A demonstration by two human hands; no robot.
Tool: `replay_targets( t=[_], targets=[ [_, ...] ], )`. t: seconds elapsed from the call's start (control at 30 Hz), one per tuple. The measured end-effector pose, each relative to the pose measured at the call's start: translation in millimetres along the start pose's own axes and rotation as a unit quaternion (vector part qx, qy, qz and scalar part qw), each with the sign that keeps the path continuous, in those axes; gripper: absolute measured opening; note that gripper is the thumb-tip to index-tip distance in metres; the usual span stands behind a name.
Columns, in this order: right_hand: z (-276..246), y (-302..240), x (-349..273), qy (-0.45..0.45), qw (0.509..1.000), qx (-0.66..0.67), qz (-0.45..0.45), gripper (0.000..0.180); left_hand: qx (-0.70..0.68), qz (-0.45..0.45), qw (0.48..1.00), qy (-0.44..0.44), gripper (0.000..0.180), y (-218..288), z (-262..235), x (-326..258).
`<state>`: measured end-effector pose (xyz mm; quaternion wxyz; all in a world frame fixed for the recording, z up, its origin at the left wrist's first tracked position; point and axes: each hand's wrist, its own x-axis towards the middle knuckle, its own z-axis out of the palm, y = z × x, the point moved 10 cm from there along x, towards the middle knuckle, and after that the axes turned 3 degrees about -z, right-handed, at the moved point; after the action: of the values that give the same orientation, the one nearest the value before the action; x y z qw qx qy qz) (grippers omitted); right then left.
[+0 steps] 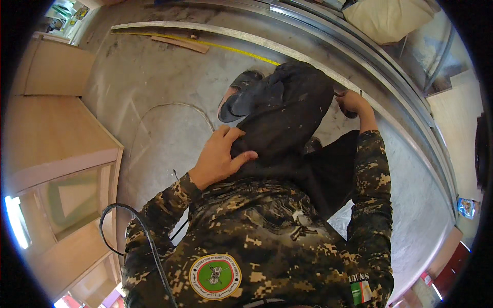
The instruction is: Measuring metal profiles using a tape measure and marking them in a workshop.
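Note:
My left hand (220,157) rests on my dark-trousered thigh, thumb and fingers apart, holding nothing. Out to the right, beyond my bent knee, my right hand (355,105) is closed around a small dark object (351,114) whose kind I cannot make out. That hand is beside a long pale metal strip (246,37) lying on the floor. Along the strip's near edge runs a yellow measuring tape (241,52), drawn out from the far left. My knee covers the tape's right part, so I cannot see where it ends.
A short wooden strip (181,43) lies near the tape. Long metal profiles (328,25) lie behind. Wooden cabinets (56,133) stand at the left, and a cream-coloured sack (387,19) sits far right. A thin cable (177,104) curves over the floor; a black cord (149,238) loops beside my left arm.

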<state>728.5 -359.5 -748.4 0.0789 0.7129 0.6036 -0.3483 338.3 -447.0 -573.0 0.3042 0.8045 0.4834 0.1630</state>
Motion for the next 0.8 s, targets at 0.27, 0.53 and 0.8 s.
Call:
replay_targets(
  t=[0.27, 0.53, 0.8],
  targets=[
    [4, 5, 4, 0.021, 1.0, 0.0, 0.002, 0.034, 0.002, -0.056, 0.998, -0.015, 0.041, -7, -11, -23],
    [11, 15, 9, -0.019, 0.997, 0.055, 0.04, 0.035, -0.265, -0.16, 0.942, -0.127, 0.039, -83, 11, -6],
    [3, 5, 14, 0.029, 0.997, -0.071, -0.009, 0.03, -0.417, -0.174, 0.827, -0.334, 0.064, -73, 96, 21]
  ],
)
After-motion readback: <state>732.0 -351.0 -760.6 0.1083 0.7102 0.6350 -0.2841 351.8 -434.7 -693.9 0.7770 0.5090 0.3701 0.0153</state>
